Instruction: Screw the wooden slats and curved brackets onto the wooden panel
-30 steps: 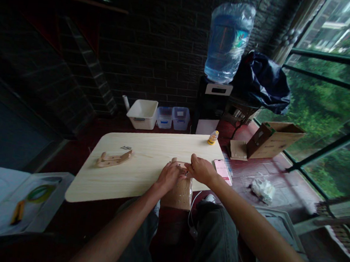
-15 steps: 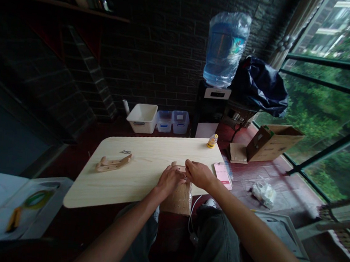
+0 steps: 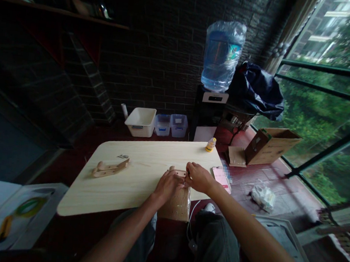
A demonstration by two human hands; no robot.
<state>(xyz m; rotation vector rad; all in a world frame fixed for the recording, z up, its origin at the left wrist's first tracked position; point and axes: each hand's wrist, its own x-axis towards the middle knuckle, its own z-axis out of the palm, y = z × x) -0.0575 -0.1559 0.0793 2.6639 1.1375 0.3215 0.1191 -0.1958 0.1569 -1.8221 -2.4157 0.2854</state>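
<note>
A wooden piece with drilled holes (image 3: 180, 173) lies at the table's (image 3: 144, 186) near edge, by a cardboard piece (image 3: 173, 208). The left hand's (image 3: 168, 184) fingers clamp it; the right hand's (image 3: 199, 178) curl at its right end, their grip too small to tell. Outward: a smartphone (image 3: 221, 178), a yellow-based bottle (image 3: 210, 145), a second wooden piece (image 3: 110, 169), small dark hardware (image 3: 123, 157).

1. Left hand (image 3: 168, 185) holds a pale, drilled wooden piece (image 3: 179, 172); right hand (image 3: 200, 178) meets it.
2. Pink-screened rectangular phone (image 3: 221, 178): just right of right hand.
3. Curved tan wooden part (image 3: 110, 169): well left of left hand.
</note>
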